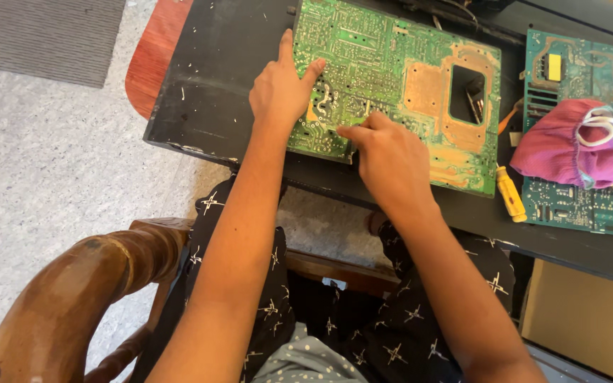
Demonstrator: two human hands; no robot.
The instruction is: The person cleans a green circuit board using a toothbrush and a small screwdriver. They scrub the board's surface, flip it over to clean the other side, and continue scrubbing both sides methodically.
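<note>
step in hand: looks like close work on the solder side of the big green circuit board [399, 85], one hand steadying, the other picking at a spot near the front edge
left hand [282, 89]: spread flat, palm down, fingers fanned over the board's left end, pressing it onto the worktop [207, 85]
right hand [388, 152]: fingertips drawn together at the board's lower middle, pinching something too small to make out, maybe a lead or a solder bit
board location: lying face down on the dark worktop, straight ahead, front edge hanging close to the worktop's lip
next move, best guess: needs a fine, steady pull or poke at that one joint while the left keeps the board from sliding
board texture: glossy green lacquer, dense silvery solder dots, bare coppery patch on the right with a rectangular cutout
nearby: yellow-handled screwdriver [511, 193] just beside the board's right corner, second teal circuit board [590, 128] further right with a crumpled pink cloth [569, 152] on top
worktop surface: matte black, scuffed, sprinkled with pale specks
seat: worn, rounded wooden chair arm [72, 298] at lower left
</note>
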